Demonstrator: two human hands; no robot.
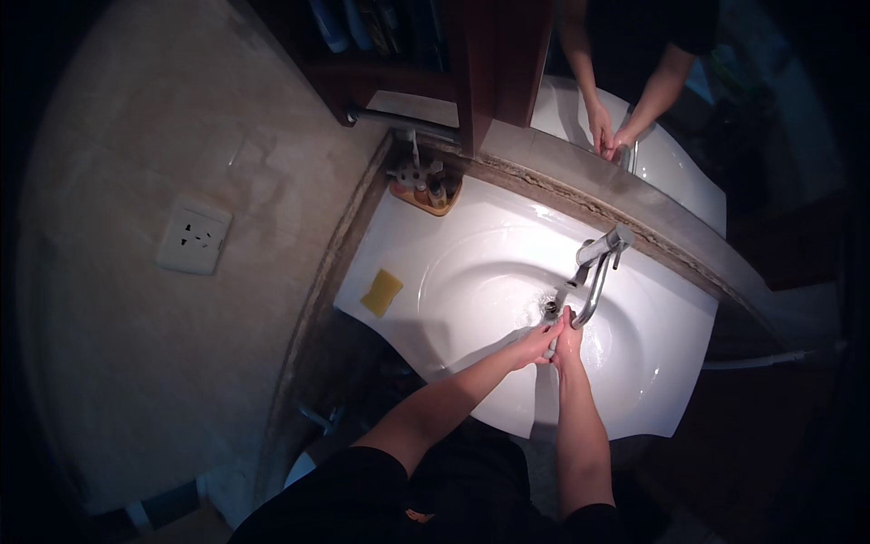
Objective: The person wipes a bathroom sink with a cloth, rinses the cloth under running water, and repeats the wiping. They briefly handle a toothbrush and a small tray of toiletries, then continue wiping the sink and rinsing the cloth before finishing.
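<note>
My left hand (538,345) and my right hand (568,340) are together over the front part of a white washbasin (489,333). A small whitish object (550,350) is pressed between them, mostly hidden by fingers and palms; I cannot tell what it is. Just above my right hand ends the curved spout of a chrome faucet (595,292). The skin of that hand looks wet. Beyond my fingertips is the drain (550,307), with water rippling around it.
A yellow sponge (382,293) lies on the basin's left ledge. In the back left corner sits an orange tray (435,209) with small bottles and a toothbrush (415,149). A mirror (652,122) rises behind the faucet, beside a dark wooden cabinet (479,75). The left wall carries a socket (195,234).
</note>
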